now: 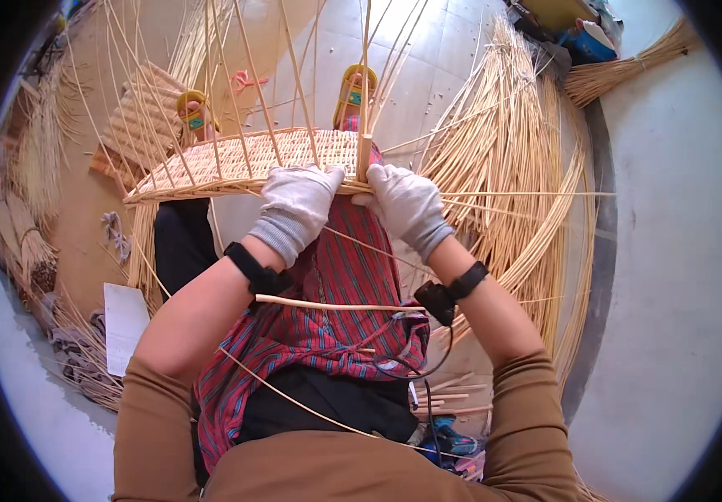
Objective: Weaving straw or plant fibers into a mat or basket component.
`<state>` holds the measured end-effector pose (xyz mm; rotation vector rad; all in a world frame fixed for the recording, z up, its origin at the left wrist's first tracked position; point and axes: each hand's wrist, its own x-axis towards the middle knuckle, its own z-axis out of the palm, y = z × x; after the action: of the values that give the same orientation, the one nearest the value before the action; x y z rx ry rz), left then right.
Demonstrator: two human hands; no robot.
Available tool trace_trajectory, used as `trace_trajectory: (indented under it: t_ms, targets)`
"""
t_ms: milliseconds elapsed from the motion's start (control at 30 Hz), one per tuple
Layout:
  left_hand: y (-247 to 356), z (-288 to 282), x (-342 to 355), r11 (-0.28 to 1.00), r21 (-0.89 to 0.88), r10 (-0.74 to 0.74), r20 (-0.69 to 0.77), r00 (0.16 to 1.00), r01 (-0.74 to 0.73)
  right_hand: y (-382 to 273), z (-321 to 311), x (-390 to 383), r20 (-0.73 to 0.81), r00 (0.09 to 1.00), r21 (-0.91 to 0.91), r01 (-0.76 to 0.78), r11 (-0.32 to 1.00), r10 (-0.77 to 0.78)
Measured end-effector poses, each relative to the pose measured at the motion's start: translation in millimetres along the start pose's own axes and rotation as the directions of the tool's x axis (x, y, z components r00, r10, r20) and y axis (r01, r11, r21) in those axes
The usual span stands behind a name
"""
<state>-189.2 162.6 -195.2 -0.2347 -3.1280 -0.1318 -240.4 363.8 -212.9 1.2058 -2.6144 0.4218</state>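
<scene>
Pale concrete floor (670, 251), tiled patch further out, loose cane everywhere. Both hands in grey knit gloves, working the near rim of a half-woven flat cane basket (235, 163) that sits across the person's lap over a red striped cloth (336, 284). Left hand (298, 201): fingers curled down and pressed together over the rim edge, thumb stretched toward the thick upright stake (364, 155) at the rim; whether the thumb touches the stake, can't tell. Right hand (407, 201): fingers bunched and closed, gripping at the base of that same stake from its right side, thumb tucked toward it. Hands just beside each other, stake between them. Black straps on both wrists, small black unit with a cable on the right one. 1 loose cane rod (336, 305) lies across both forearms. Thin uprights fan up from the weave. 2 feet in yellow sandals (357, 88) beyond the basket. Big bundle of cane strands (511, 167) on the floor to the right, white paper sheet (125, 326) to the left.
</scene>
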Motion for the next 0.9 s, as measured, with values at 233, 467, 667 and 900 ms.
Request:
trace_trajectory:
  t_ms: [233,467,667,900]
  targets:
    - [17,-6,-18,0.989,0.097,0.143,-0.401,0.905,-0.113,7,6,1,0.021,0.997,-0.050,0.081,0.995,-0.080]
    - [-2,24,-5,0.980,0.030,0.201,-0.149,0.968,-0.199,5,15,-1,-0.025,0.999,-0.017,0.045,0.999,-0.045]
    - [-6,20,9,0.976,-0.175,0.111,-0.116,0.987,-0.130,5,11,1,0.054,0.998,0.047,-0.032,0.998,0.030]
    - [15,-10,31,0.297,-0.889,-0.190,0.302,0.934,0.348,6,12,-3,-0.015,1.000,0.109,0.012,0.994,-0.011]
